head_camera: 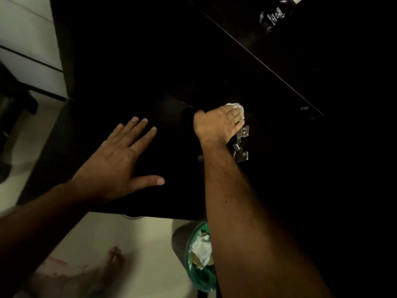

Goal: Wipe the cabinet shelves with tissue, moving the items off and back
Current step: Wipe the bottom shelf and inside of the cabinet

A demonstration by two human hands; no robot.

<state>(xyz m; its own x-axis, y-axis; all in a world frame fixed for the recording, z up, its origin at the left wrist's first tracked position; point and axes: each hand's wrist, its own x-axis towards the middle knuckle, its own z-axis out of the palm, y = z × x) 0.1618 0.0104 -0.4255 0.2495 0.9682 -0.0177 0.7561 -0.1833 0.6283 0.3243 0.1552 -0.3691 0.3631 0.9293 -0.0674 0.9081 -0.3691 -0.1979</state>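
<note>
My right hand [217, 123] reaches into the dark cabinet and presses a crumpled white tissue [237, 106] onto a dim shelf [171, 108], fingers curled over it. Only the tissue's far edge shows past my fingertips. My left hand [120, 162] lies flat with fingers spread on the dark open cabinet door [90, 130], holding nothing. A bottle with a printed label [272, 17] stands on the shelf above, at the top right. The shelf surfaces are almost lost in darkness.
A metal door hinge [241, 145] sits just below my right hand. A green-lined bin [199, 257] holding used white tissue stands on the pale floor under my right forearm. My bare foot [113, 259] is at the bottom. A white tiled wall [25, 39] is at the left.
</note>
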